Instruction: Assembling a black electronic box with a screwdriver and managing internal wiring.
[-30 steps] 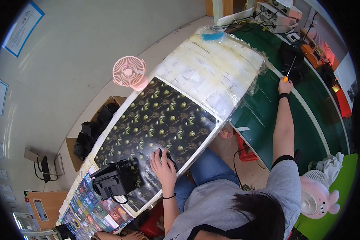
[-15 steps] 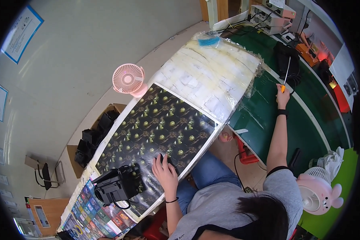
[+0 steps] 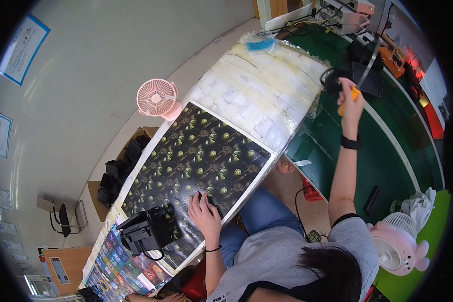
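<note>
My right hand (image 3: 351, 103), raised over the green bench at the right, is closed round the orange handle of a screwdriver (image 3: 356, 94). Its long metal shaft points away and is blurred. Right by those fingers is a round black part (image 3: 333, 83) with a loop of cable; I cannot tell whether they grip it too. A flat black panel (image 3: 368, 79) lies just beyond. On the dark patterned mat (image 3: 201, 146), my left hand (image 3: 205, 214) rests with fingers stretched over a small black object (image 3: 216, 209), mostly hidden. Left of it stands a black device (image 3: 146, 234) with a cable.
A pink fan (image 3: 157, 98) is at the table's far left edge; another pink fan (image 3: 390, 246) stands at the right. A box of black devices (image 3: 110, 186) sits on the floor. Plastic film covers the white table section (image 3: 261, 90). A black bar (image 3: 372, 200) lies on the bench.
My right hand has moved away from me and slightly left with the screwdriver. The round black part now shows beside it, and the black panel lies exposed. My left hand has hardly moved.
</note>
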